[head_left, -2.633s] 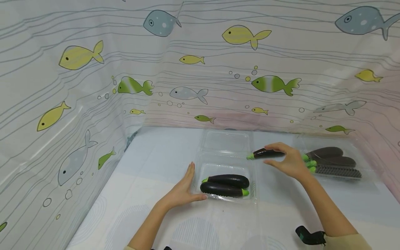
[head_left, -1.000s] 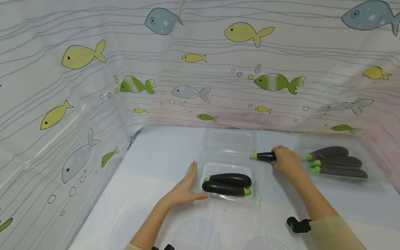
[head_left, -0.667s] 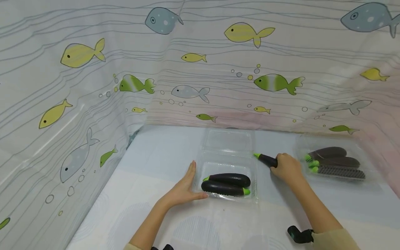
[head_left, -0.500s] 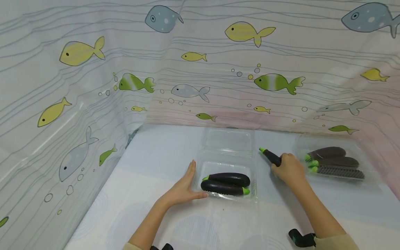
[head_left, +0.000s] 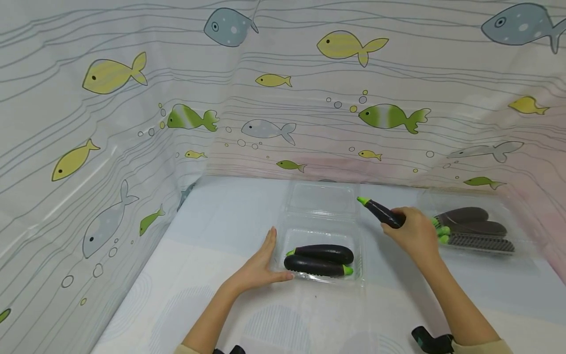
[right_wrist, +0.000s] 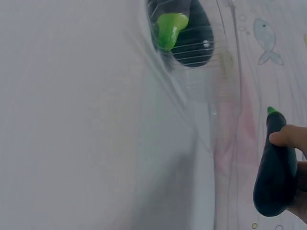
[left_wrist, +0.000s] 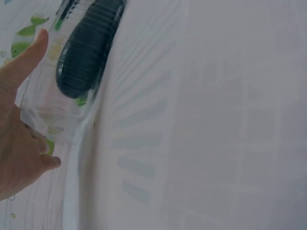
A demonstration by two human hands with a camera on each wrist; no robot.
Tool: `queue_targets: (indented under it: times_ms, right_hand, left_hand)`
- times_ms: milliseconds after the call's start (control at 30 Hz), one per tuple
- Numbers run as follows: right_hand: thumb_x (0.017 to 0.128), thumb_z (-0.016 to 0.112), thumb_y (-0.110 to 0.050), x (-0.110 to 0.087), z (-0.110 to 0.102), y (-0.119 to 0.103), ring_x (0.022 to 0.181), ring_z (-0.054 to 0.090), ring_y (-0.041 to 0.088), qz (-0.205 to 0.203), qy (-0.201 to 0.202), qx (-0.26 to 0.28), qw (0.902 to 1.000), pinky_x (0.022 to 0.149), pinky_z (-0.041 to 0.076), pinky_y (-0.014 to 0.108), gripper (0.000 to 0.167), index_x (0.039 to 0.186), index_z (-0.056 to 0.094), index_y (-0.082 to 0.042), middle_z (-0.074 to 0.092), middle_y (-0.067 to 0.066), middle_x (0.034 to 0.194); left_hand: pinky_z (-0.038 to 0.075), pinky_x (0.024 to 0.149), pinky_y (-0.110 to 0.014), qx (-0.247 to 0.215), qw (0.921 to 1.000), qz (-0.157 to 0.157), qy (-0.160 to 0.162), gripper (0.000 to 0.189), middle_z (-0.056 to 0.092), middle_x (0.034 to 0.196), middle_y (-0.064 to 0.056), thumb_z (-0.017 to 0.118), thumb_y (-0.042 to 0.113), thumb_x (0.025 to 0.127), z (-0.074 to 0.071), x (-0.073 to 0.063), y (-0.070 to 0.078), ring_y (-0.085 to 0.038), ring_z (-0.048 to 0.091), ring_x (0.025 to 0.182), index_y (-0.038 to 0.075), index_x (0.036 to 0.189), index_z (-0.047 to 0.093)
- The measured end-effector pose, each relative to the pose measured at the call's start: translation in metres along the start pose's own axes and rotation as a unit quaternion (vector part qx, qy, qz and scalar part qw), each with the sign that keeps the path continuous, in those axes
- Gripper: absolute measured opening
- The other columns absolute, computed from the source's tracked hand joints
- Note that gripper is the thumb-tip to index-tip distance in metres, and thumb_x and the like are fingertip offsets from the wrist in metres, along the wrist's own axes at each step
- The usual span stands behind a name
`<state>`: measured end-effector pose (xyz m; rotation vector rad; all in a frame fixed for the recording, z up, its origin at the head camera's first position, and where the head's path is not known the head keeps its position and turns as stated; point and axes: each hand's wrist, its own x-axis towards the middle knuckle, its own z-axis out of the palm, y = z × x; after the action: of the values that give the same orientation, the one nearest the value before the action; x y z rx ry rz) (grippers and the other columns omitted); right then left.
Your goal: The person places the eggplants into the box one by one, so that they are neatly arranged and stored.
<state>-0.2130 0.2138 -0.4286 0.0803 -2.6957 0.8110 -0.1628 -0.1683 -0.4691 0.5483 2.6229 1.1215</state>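
Note:
In the head view an open clear plastic clamshell box (head_left: 325, 235) lies mid-table, its lid folded back toward the wall. Two dark eggplants with green stems, the rear eggplant (head_left: 329, 253) and the front eggplant (head_left: 315, 266), lie side by side in its base. My left hand (head_left: 256, 270) rests at the box's left edge, thumb and fingers spread along the corner. To the right of the box, my right hand (head_left: 415, 231) holds another eggplant (head_left: 381, 212) by its thick end, green stem pointing up and left. The right wrist view shows this held eggplant (right_wrist: 276, 172) between thumb and fingers.
At the right stands a second clear plastic box (head_left: 522, 236) with several eggplants (head_left: 473, 228) in it. A fish-patterned curtain (head_left: 327, 98) rises behind and to the left of the white table (head_left: 221, 216).
My right hand has gripped the eggplant lying right of the box, turned it and raised it, its stem now tilted upward. The left hand and the box have stayed put.

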Motion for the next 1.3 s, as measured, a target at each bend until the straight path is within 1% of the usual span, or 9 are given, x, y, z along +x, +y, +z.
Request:
queue_targets:
  times_ms: [133,333,400,467,600,700,1000,1167,1300]
  right_hand:
    - [0.072,0.083,-0.019,0.000,0.002,-0.005,0.082,0.063,0.035,-0.039,0.028,0.025,0.9985,0.066,0.049,0.048,0.040,0.105,0.071,0.001,0.066,0.021,0.097]
    - [0.065,0.089,-0.017,0.003,0.004,-0.012,0.073,0.065,0.029,-0.107,0.074,0.055,0.9900,0.061,0.050,0.042,0.040,0.100,0.074,-0.004,0.068,0.013,0.091]
    - [0.062,0.091,-0.016,0.004,0.005,-0.015,0.071,0.066,0.026,-0.130,0.088,0.066,0.9854,0.060,0.050,0.036,0.041,0.098,0.074,-0.005,0.068,0.010,0.089]
    - [0.060,0.092,-0.016,0.005,0.005,-0.018,0.070,0.065,0.024,-0.148,0.097,0.076,0.9813,0.059,0.049,0.028,0.042,0.097,0.075,-0.005,0.068,0.007,0.088]
    - [0.059,0.093,-0.016,0.006,0.008,-0.026,0.072,0.065,0.020,-0.176,0.098,0.095,0.9749,0.060,0.043,0.012,0.044,0.098,0.075,-0.007,0.067,0.003,0.088]
    - [0.058,0.093,-0.016,0.006,0.011,-0.032,0.074,0.065,0.018,-0.193,0.094,0.112,0.9702,0.062,0.042,0.007,0.045,0.098,0.075,-0.008,0.066,0.001,0.088]
    - [0.058,0.093,-0.016,0.007,0.025,-0.053,0.079,0.061,0.012,-0.237,0.075,0.151,0.9567,0.064,0.044,0.010,0.047,0.100,0.075,-0.010,0.067,-0.002,0.091]
    - [0.061,0.092,-0.017,0.004,0.038,-0.063,0.083,0.062,0.013,-0.251,0.041,0.160,0.9537,0.064,0.051,0.019,0.047,0.103,0.074,-0.011,0.066,-0.003,0.094]
    - [0.062,0.092,-0.016,-0.001,0.052,-0.071,0.087,0.064,0.016,-0.266,0.004,0.156,0.9512,0.069,0.056,0.031,0.048,0.106,0.073,-0.009,0.066,-0.001,0.097]
  left_hand:
    - [0.011,0.116,-0.047,-0.001,1.0000,0.001,0.001,0.124,-0.011,0.159,-0.016,0.078,0.048,0.076,0.000,0.000,0.001,-0.023,-0.007,0.145,0.003,0.152,-0.010]
    - [0.010,0.116,-0.045,0.006,1.0000,0.000,0.000,0.125,-0.011,0.159,-0.015,0.077,0.050,0.076,-0.001,0.001,0.000,-0.023,-0.007,0.145,0.003,0.152,-0.010]
    - [0.010,0.116,-0.045,0.007,1.0000,0.000,0.000,0.124,-0.011,0.159,-0.015,0.078,0.049,0.077,-0.001,0.001,0.000,-0.022,-0.007,0.145,0.003,0.152,-0.009]
    - [0.010,0.117,-0.044,0.007,1.0000,-0.002,0.000,0.124,-0.011,0.159,-0.015,0.078,0.047,0.077,-0.001,0.001,0.000,-0.022,-0.007,0.145,0.003,0.152,-0.010]
    - [0.010,0.116,-0.044,0.003,1.0000,-0.003,0.001,0.124,-0.011,0.159,-0.015,0.079,0.046,0.077,-0.001,0.001,0.001,-0.022,-0.007,0.145,0.003,0.152,-0.010]
    - [0.011,0.116,-0.046,0.002,1.0000,-0.002,0.002,0.124,-0.011,0.159,-0.016,0.078,0.048,0.076,-0.001,0.001,0.001,-0.024,-0.007,0.145,0.003,0.152,-0.010]
    - [0.010,0.116,-0.044,0.002,1.0000,0.004,0.001,0.125,-0.010,0.159,-0.016,0.078,0.049,0.076,-0.001,0.002,0.001,-0.022,-0.007,0.145,0.002,0.152,-0.010]
    - [0.011,0.116,-0.045,0.003,1.0000,0.003,0.003,0.125,-0.010,0.159,-0.017,0.078,0.049,0.076,0.000,0.001,0.001,-0.023,-0.007,0.145,0.002,0.152,-0.009]
    - [0.012,0.116,-0.045,0.005,1.0000,-0.001,0.004,0.125,-0.009,0.159,-0.017,0.079,0.048,0.076,0.000,0.001,0.001,-0.023,-0.006,0.145,0.001,0.152,-0.008]
